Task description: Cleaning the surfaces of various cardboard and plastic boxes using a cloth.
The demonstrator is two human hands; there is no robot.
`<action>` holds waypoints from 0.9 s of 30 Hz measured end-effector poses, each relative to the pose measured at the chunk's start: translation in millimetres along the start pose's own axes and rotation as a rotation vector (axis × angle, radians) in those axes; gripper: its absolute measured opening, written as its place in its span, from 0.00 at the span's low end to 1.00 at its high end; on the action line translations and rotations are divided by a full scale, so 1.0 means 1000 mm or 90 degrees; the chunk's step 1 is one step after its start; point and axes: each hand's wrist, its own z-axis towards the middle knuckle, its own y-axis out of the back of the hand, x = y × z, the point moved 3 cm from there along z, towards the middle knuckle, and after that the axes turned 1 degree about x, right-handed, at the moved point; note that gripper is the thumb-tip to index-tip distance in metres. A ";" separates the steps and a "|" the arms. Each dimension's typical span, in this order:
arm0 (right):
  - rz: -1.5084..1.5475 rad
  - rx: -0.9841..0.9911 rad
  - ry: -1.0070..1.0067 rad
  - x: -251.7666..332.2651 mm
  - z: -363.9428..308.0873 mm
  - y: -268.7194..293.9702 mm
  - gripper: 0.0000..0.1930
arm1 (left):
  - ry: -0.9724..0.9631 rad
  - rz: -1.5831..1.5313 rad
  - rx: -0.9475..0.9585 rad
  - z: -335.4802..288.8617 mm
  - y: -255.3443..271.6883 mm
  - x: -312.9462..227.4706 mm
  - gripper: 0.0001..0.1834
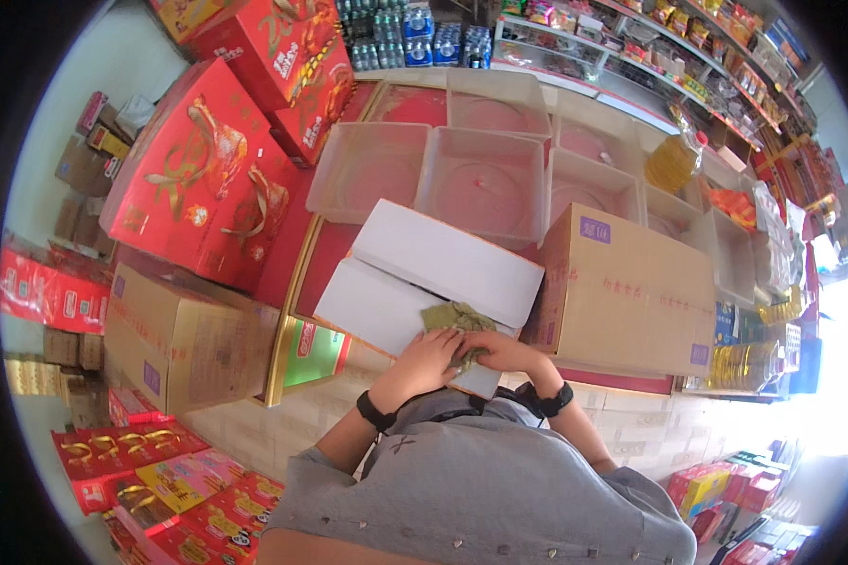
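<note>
A crumpled olive-green cloth lies on the near part of a white cardboard box, whose two top flaps meet at a dark gap. My left hand presses on the cloth from the left, its fingers bunched on the fabric. From the right, my right hand grips the same cloth, fingertips curled into it close to the left hand. The cloth's lower part is partly covered by my fingers. Both wrists wear black bands.
Translucent plastic bins stand behind the white box. A brown carton is close on the right, with oil jugs beyond. Tall red gift boxes and another brown carton are at left. Stocked shelves line the back.
</note>
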 end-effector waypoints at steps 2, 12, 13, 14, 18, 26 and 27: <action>0.003 -0.007 0.017 0.011 0.002 -0.006 0.18 | 0.028 -0.021 0.063 0.002 0.008 -0.001 0.28; -0.117 0.115 0.011 0.025 0.040 -0.019 0.19 | 0.027 -0.045 0.119 -0.009 0.031 0.044 0.22; -0.111 0.076 0.062 0.030 0.041 -0.027 0.18 | 0.000 -0.052 0.104 -0.019 0.035 0.047 0.23; -0.106 0.037 0.113 0.036 0.045 -0.034 0.18 | -0.027 -0.059 0.090 -0.027 0.041 0.051 0.23; -0.165 0.023 0.071 0.052 0.080 -0.066 0.21 | -0.011 -0.083 0.140 -0.050 0.061 0.092 0.23; -0.265 -0.084 -0.018 0.086 0.135 -0.098 0.20 | -0.034 -0.085 0.086 -0.084 0.090 0.151 0.25; -0.287 -0.098 -0.012 0.084 0.141 -0.104 0.21 | -0.034 -0.055 0.073 -0.088 0.092 0.155 0.25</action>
